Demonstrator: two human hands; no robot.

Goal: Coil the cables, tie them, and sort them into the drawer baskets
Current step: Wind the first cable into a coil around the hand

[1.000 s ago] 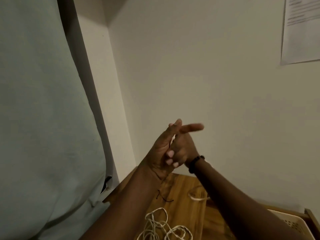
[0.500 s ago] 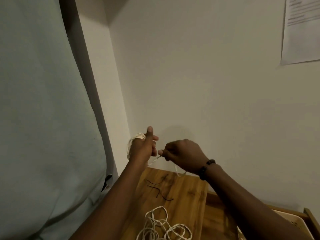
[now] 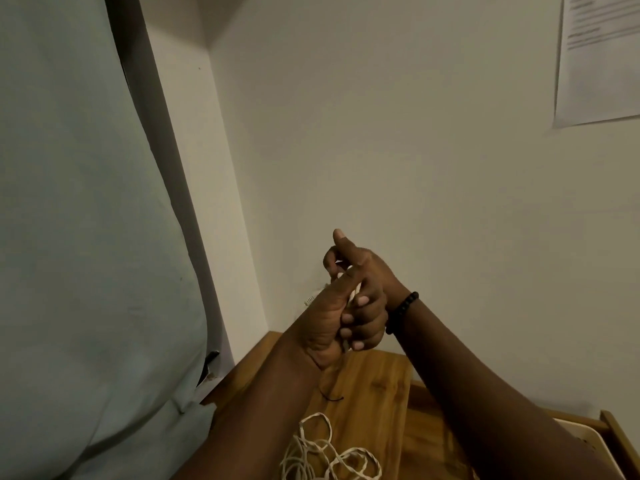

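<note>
1. Both hands are up in front of the wall [image 3: 415, 168], pressed close together. The left hand [image 3: 323, 318] has the white cable [image 3: 354, 293] wound about it; only a sliver shows between the two hands, with what may be a plug end poking out at the left.
2. The right hand [image 3: 360, 299] curls its fingers over that bundle, gripping it against the left palm, with one finger raised. So both hands are closed on the cable, not spread.
3. My read: this is the winding step, with the coil not yet tied.
4. To do it well, I would lay each turn beside the last at even tension, tight enough to stay put but loose enough to slide off the hand afterwards.
5. The right hand should feed slack from below without letting go, or the turns may spring apart.
6. A heap of loose cable [image 3: 329, 455] lies on the wooden top [image 3: 374, 386] under the forearms; whether it is the same cable I cannot tell. It looks snarled, so easing it free before pulling would be wise.
7. A short dark tie [image 3: 333, 397] lies on the wood nearby, handy for binding.
8. A pale basket [image 3: 588, 441] sits in the drawer at lower right, mostly hidden by the right arm.
</note>
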